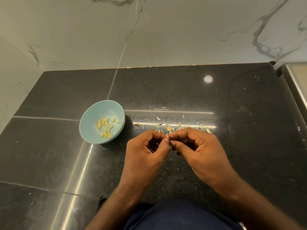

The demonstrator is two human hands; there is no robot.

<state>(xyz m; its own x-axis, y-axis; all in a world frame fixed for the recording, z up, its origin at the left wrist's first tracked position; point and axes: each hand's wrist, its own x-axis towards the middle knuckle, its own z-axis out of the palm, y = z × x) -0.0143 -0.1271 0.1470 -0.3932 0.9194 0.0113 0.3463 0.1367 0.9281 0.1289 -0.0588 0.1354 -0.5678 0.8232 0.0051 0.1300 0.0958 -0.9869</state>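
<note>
My left hand (146, 151) and my right hand (197, 150) meet fingertip to fingertip above the black counter (232, 100). Between their thumbs and forefingers they pinch one small pale seed (168, 138), mostly hidden by the fingers. A light blue bowl (88, 127) stands to the left of my hands and holds several yellowish peeled seeds (106, 127). Just beyond my fingers, several pale husk bits (169, 127) lie scattered on the counter.
White marble-patterned wall tiles (149, 30) rise behind the counter and along its left side. A metal rim (295, 83) runs down the right edge. My dark blue clothing (174, 218) fills the bottom of the view.
</note>
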